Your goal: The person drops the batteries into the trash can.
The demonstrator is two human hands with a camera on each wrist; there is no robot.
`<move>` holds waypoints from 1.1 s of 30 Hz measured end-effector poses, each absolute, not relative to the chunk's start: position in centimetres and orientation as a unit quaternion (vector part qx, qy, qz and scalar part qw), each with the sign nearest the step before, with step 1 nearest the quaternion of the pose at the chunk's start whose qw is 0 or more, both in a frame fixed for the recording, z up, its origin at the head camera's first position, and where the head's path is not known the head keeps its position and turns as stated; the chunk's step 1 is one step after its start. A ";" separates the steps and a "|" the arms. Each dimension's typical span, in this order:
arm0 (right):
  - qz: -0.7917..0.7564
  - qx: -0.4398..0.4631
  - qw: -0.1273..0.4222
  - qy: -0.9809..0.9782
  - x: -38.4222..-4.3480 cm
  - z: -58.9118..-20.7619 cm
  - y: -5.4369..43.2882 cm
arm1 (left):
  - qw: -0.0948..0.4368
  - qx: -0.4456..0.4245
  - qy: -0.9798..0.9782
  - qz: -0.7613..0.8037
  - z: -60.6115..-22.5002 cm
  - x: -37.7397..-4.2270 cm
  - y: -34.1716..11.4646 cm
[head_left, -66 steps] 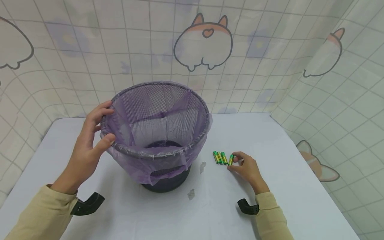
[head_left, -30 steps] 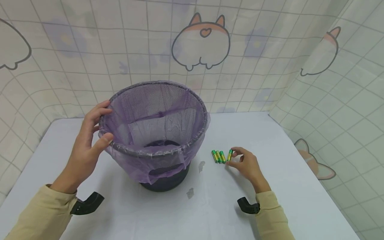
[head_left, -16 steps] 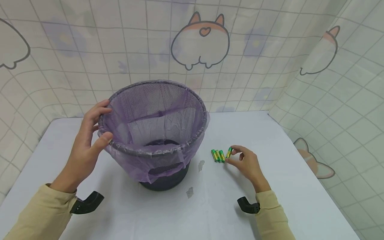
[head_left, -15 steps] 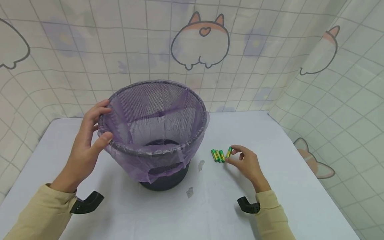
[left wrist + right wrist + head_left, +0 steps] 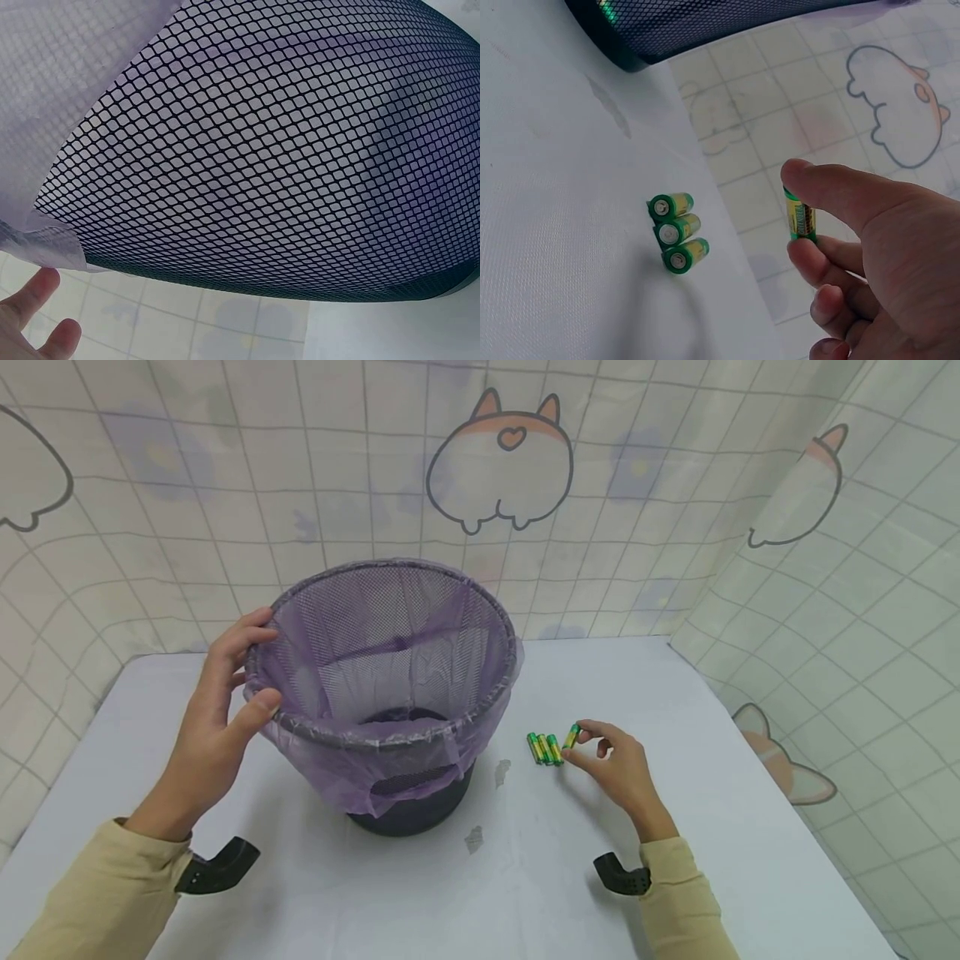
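A black mesh wastebasket [image 5: 412, 818] stands on the table, lined with a thin purple bag [image 5: 337, 768] folded over its rim. My left hand [image 5: 213, 727] holds the rim at its left side, thumb and fingers spread along it. In the left wrist view, fingertips [image 5: 46, 281] show beside the bag's edge, below the mesh wall. To the right of the basket, my right hand [image 5: 615, 768] pinches a green and yellow battery [image 5: 572, 737] by its two ends, between thumb and finger. Just left of it, three similar batteries [image 5: 676, 231] lie side by side on the table.
The white table [image 5: 525, 893] ends at a tile-patterned cloth [image 5: 630, 568] with cartoon animals behind and at the right. Two grey patches [image 5: 474, 839] mark the tabletop between the basket and my right arm. Each wrist carries a black mount [image 5: 621, 874].
My right hand has shifted slightly away from me with the pinched battery, which now sits a little farther back beside the row. My left hand keeps its place on the rim.
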State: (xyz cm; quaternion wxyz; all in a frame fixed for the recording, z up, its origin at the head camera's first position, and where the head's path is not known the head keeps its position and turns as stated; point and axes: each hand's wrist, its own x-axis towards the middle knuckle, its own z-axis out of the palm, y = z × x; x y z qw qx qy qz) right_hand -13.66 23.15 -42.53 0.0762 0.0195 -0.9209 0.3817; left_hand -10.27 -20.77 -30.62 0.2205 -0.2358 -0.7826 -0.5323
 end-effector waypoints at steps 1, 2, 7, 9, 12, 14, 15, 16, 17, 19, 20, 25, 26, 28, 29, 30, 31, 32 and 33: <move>0.383 0.018 0.078 -0.920 -13.6 -42.5 23.1 | 0.220 -0.236 -0.782 -0.532 -30.6 -10.3 -20.8; 0.384 0.018 0.081 -0.920 -13.6 -42.4 23.1 | 0.220 -0.237 -0.783 -0.532 -30.6 -10.3 -20.8; 0.385 0.019 0.094 -0.918 -13.4 -42.2 22.9 | 0.217 -0.235 -0.785 -0.531 -30.7 -10.3 -20.8; 0.382 0.021 0.098 -0.919 -13.4 -42.1 22.9 | 0.217 -0.234 -0.785 -0.531 -30.7 -10.3 -20.8; 0.382 0.023 0.102 -0.918 -13.4 -42.1 22.8 | 0.216 -0.235 -0.786 -0.529 -30.6 -10.3 -20.8; 0.382 0.023 0.104 -0.918 -13.4 -42.0 22.8 | 0.216 -0.236 -0.787 -0.527 -30.6 -10.3 -20.8; 0.382 0.024 0.105 -0.918 -13.4 -42.0 22.8 | 0.216 -0.237 -0.787 -0.526 -30.6 -10.3 -20.8; 0.384 0.026 0.106 -0.917 -13.4 -42.0 22.7 | 0.216 -0.237 -0.788 -0.525 -30.6 -10.3 -20.8; 0.385 0.027 0.107 -0.916 -13.4 -41.9 22.7 | 0.217 -0.238 -0.789 -0.524 -30.6 -10.3 -20.8; 0.386 0.031 0.111 -0.915 -13.4 -41.9 22.7 | 0.217 -0.237 -0.789 -0.524 -30.6 -10.2 -20.8; 0.387 0.034 0.113 -0.915 -13.4 -41.9 22.7 | 0.217 -0.237 -0.789 -0.524 -30.7 -10.2 -20.8; 0.392 0.040 0.119 -0.911 -13.2 -41.7 22.5 | 0.215 -0.235 -0.789 -0.525 -30.6 -10.2 -20.8; 0.392 0.040 0.120 -0.911 -13.2 -41.6 22.5 | 0.215 -0.235 -0.789 -0.526 -30.6 -10.2 -20.8; 0.393 0.041 0.121 -0.911 -13.2 -41.5 22.4 | 0.214 -0.234 -0.788 -0.527 -30.6 -10.2 -20.8; 0.394 0.041 0.121 -0.910 -13.2 -41.5 22.4 | 0.214 -0.233 -0.788 -0.527 -30.6 -10.3 -20.8; 0.394 0.042 0.121 -0.910 -13.2 -41.4 22.3 | 0.215 -0.233 -0.788 -0.528 -30.6 -10.3 -20.8; 0.394 0.042 0.122 -0.910 -13.1 -41.3 22.3 | 0.215 -0.234 -0.788 -0.528 -30.7 -10.3 -20.8; 0.395 0.043 0.123 -0.910 -13.1 -41.2 22.2 | 0.215 -0.233 -0.787 -0.529 -30.7 -10.3 -20.8; 0.396 0.043 0.123 -0.909 -13.1 -41.2 22.2 | 0.215 -0.233 -0.788 -0.529 -30.7 -10.3 -20.8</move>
